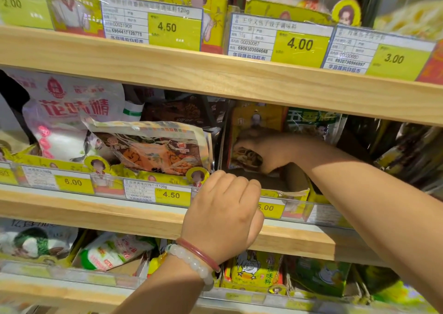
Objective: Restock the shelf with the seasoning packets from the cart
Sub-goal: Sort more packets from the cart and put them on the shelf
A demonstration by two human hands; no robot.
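Observation:
My right hand reaches deep into the middle shelf and grips a yellow seasoning packet standing upright in a cardboard display box. My left hand, with two bracelets on its wrist, has its fingers curled over the front edge of that box and the price rail. A green packet stands just right of the yellow one. Left of the box lies a clear orange-and-brown packet, tilted in its own tray.
Wooden shelf boards run above and below the opening, with price tags along the rails. White and pink bags stand at the left. Yellow chicken-print packets and green ones fill the lower shelf. The cart is out of view.

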